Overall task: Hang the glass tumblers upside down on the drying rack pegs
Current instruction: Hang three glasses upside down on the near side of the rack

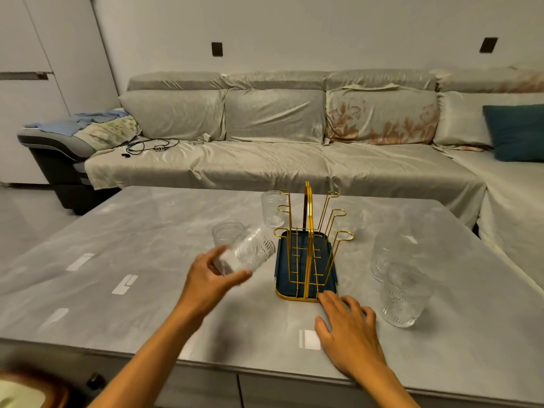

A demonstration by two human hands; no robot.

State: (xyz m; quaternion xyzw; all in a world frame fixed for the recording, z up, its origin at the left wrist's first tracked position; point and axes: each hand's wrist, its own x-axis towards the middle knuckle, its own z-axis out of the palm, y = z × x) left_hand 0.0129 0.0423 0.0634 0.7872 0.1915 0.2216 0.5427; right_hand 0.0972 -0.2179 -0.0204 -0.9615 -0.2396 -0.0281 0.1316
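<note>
A gold wire drying rack (309,225) with looped pegs stands on a dark blue tray (331,282) in the middle of the table; its pegs are bare. My left hand (207,279) grips a glass tumbler (245,254), tilted on its side with the mouth pointing toward the rack. Another tumbler (225,232) stands upright just behind it, and a third (273,209) stands behind the rack. Two more tumblers (404,297) (385,254) stand upright to the rack's right. My right hand (347,331) lies flat on the table, fingertips at the tray's near corner.
The grey marble table (132,231) runs to its front edge near me. A cloth-covered sofa (265,160) stands behind it, with a teal cushion (515,132) at the right and cables (153,147) at the left.
</note>
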